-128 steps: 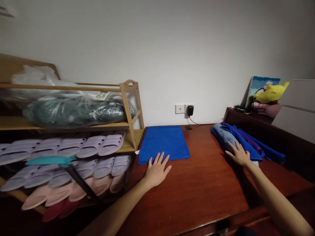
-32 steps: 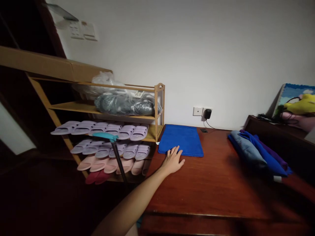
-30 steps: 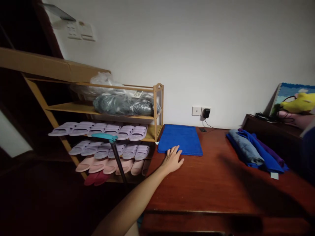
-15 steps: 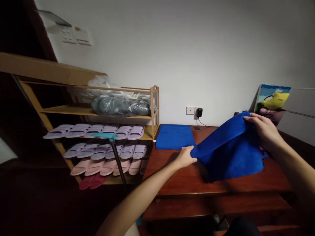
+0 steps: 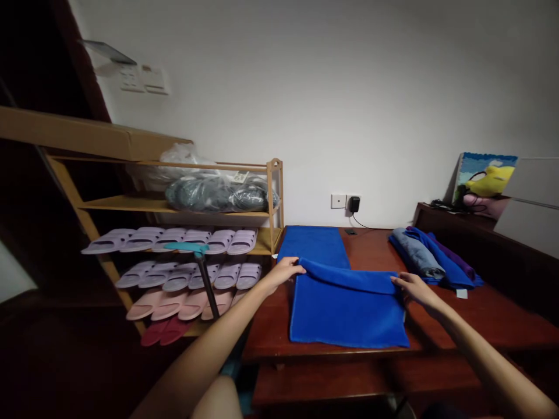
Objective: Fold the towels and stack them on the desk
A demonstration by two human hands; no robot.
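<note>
A blue cloth (image 5: 349,314) hangs and rests at the front of the dark red wooden table (image 5: 471,326), its upper edge turned over in a strip. My left hand (image 5: 283,273) pinches its top left corner. At the top right corner, my right hand (image 5: 413,286) grips the same cloth. Just behind it lies a flat, folded blue cloth (image 5: 312,244), partly covered by the held one. Rolled or folded cloths in grey-blue (image 5: 419,255), blue and purple lie at the right of the table.
Left of the table is a wooden rack (image 5: 276,203) with slippers (image 5: 181,276) and plastic-wrapped items. A teal-headed pole (image 5: 207,285) stands before it. A black plug (image 5: 354,203) sits in the wall socket. A colourful picture (image 5: 489,174) stands at the right.
The held cloth has moved left and spread out between my hands. My right hand moved left and down, my left hand left. The rolled cloths at right are now uncovered.
</note>
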